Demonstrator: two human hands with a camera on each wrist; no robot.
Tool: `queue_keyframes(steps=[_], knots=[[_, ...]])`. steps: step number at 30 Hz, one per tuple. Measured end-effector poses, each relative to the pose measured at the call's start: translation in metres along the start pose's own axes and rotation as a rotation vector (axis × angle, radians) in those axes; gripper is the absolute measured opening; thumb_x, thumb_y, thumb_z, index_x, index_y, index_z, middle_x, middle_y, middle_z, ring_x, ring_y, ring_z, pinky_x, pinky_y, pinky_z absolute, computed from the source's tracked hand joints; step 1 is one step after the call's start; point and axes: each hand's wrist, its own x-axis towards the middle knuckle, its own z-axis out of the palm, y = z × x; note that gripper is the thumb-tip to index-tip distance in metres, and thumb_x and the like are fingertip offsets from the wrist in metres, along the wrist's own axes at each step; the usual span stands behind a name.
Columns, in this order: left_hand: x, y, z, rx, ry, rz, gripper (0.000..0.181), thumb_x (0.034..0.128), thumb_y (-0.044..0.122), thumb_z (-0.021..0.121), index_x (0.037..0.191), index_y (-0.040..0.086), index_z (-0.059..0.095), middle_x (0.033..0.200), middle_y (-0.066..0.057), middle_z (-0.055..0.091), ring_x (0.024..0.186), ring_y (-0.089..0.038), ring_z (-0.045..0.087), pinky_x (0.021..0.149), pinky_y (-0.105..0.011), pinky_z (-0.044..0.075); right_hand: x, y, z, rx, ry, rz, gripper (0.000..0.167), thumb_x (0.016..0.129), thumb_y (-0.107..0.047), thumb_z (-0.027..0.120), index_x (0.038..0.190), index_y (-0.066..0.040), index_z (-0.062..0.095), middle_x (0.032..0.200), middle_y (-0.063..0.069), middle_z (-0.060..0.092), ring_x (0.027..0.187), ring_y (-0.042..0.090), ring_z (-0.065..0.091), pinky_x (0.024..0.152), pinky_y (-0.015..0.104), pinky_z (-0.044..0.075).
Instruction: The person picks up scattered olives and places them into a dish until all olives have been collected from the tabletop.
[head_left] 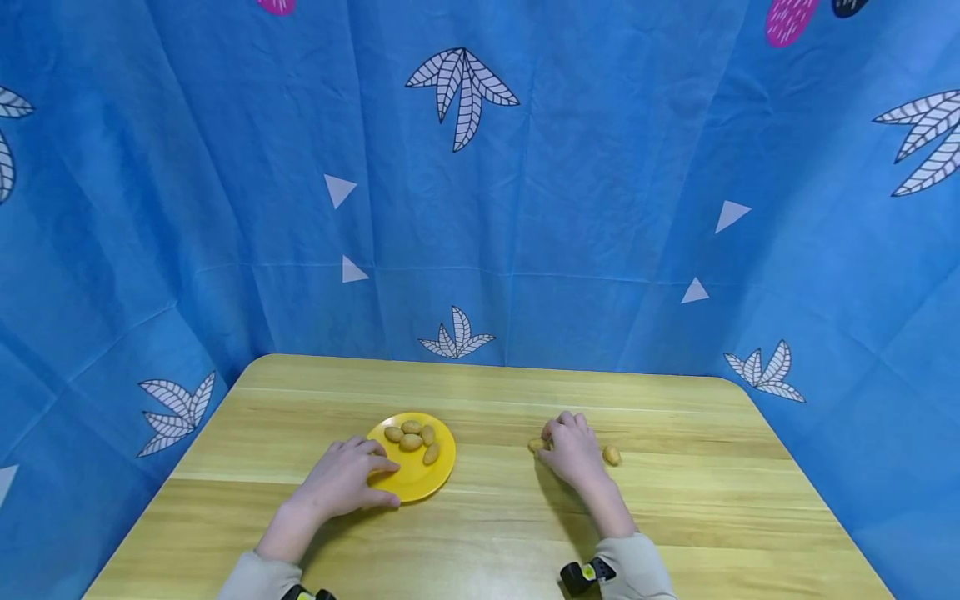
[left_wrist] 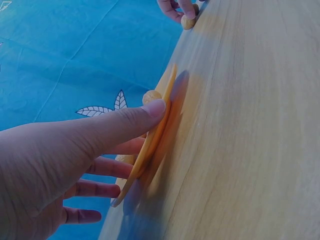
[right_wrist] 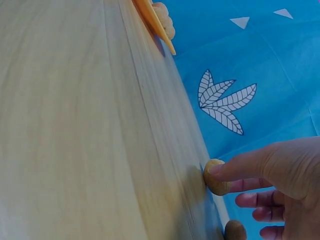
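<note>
A yellow plate (head_left: 427, 485) lies on the left part of the table, with several small potatoes (head_left: 410, 442) on its far side. My left hand (head_left: 347, 481) holds the plate by its near left edge. In the left wrist view its thumb (left_wrist: 152, 109) lies on the rim, while the other fingertips are partly hidden behind it. On the right, my right hand (head_left: 575, 452) pinches a small tan potato (right_wrist: 216, 186) between thumb and index finger, at table level. Another potato (head_left: 611, 455) rests just to the right of that hand.
The light wooden table (head_left: 480, 542) has rounded far corners. Directly behind it and along both sides hangs a blue curtain (head_left: 585, 208) with leaf and triangle prints. A dark wrist device (head_left: 585, 575) sits at the right sleeve.
</note>
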Motion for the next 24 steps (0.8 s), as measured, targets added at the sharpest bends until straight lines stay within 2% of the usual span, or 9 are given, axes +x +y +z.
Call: queue_keyframes(steps=[10,18,24], knots=[[0.008,0.006,-0.004,-0.009,-0.015,-0.033,0.052,0.0699,0.058,0.078,0.109,0.023,0.076,0.111,0.0,0.067,0.101,-0.02,0.055,0.081,-0.044,0.043,0.016,-0.001,-0.004,-0.018,-0.01,-0.059,0.022,0.077,-0.025,0.079,0.09,-0.01,0.07,0.098,0.008,0.059,0.093,0.027,0.05,0.076,0.043,0.044],[0.013,0.01,-0.007,-0.004,-0.013,-0.046,0.052,0.0698,0.057,0.079,0.109,0.023,0.076,0.111,0.0,0.067,0.101,-0.021,0.055,0.08,-0.043,0.043,0.025,-0.014,-0.008,-0.01,-0.011,-0.107,0.022,0.076,-0.025,0.079,0.091,-0.011,0.07,0.1,0.008,0.061,0.097,0.028,0.052,0.081,0.043,0.045],[0.013,0.009,-0.006,-0.004,-0.017,-0.053,0.052,0.0698,0.058,0.078,0.109,0.023,0.076,0.111,0.0,0.067,0.102,-0.02,0.055,0.081,-0.044,0.044,0.027,-0.026,-0.007,0.015,-0.004,-0.136,0.022,0.076,-0.025,0.08,0.09,-0.011,0.07,0.101,0.008,0.06,0.098,0.028,0.051,0.079,0.044,0.045]])
